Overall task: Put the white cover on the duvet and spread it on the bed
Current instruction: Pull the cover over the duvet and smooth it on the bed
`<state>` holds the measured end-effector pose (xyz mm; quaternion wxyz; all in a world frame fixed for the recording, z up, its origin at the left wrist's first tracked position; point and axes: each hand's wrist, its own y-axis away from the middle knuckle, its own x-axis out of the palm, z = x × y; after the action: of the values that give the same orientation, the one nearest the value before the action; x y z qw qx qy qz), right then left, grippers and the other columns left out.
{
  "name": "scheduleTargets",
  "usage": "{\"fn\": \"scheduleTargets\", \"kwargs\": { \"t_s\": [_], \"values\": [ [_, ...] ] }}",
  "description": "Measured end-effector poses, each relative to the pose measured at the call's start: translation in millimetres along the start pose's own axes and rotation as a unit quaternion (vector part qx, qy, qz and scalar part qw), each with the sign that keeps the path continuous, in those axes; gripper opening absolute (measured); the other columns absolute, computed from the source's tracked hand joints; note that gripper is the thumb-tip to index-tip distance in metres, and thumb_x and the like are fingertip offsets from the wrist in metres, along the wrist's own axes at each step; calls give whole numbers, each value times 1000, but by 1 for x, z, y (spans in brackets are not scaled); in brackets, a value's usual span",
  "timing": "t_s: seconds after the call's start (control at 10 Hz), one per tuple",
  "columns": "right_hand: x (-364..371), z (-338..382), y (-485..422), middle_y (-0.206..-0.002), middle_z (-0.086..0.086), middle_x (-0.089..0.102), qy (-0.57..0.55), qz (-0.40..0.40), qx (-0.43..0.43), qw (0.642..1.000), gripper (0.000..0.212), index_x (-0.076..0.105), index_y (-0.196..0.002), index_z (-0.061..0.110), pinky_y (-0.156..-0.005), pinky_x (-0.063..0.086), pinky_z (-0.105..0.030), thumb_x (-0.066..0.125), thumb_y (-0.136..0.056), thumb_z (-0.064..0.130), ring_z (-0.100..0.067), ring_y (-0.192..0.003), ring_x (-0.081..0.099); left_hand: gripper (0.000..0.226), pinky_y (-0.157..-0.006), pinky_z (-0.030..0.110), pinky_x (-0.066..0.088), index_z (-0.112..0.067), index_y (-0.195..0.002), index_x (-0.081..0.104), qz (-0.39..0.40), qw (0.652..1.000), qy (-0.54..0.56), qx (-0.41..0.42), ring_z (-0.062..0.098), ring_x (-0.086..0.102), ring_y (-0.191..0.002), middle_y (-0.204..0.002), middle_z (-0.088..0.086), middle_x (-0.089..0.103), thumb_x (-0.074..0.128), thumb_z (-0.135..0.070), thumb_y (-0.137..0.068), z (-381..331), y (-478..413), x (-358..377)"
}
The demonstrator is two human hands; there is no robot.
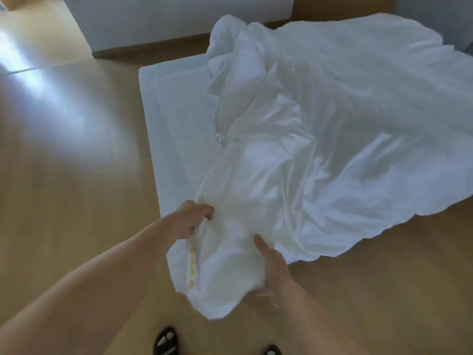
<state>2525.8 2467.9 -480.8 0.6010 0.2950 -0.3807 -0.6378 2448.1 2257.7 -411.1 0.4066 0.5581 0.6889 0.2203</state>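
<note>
Left hand (190, 219) and right hand (273, 265) hold a bunched end of the white cover (332, 124) off the near corner of the bed (174, 111).

Head view: the left hand's curled fingers clench a fold at the bundle's left side. The right hand grips its right side, though blur hides most of those fingers. Yellow markings (191, 267) run along the held edge. The cover's remainder lies rumpled across the bed, heaped at the far left. Below the bundle are wooden floor (76, 175) and dark sandals (165, 340).
</note>
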Motion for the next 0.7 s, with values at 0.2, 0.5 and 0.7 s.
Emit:
{"fn": "scheduleTargets", "kwargs": {
  "t_s": [0.2,0.5,0.7],
  "values": [
    [115,-48,21,-115,-19,70,-173,85,30,981,64,63,-121,4,-91,54,-52,79,-72,41,-38,-107,67,21,-85,40,58,0,-101,64,96,995,-20,-16,32,69,-93,-102,18,70,63,1,-79,48,-12,-68],
    [156,-204,-19,-104,-13,68,24,-112,100,988,86,62,-112,-2,-93,51,-44,98,-47,41,-31,-96,65,15,-49,24,44,-1,-76,67,229,857,-461,-27,19,58,-50,-71,13,67,55,-6,-84,174,-53,-162],
    [215,-116,41,-110,-1,57,384,-91,107,913,42,55,-118,1,-80,43,-26,70,-88,26,-22,-108,58,14,-47,22,42,-8,-92,59,126,892,-422,105,14,54,-61,-80,3,61,62,-18,-84,94,-68,-260]
  ]
}}
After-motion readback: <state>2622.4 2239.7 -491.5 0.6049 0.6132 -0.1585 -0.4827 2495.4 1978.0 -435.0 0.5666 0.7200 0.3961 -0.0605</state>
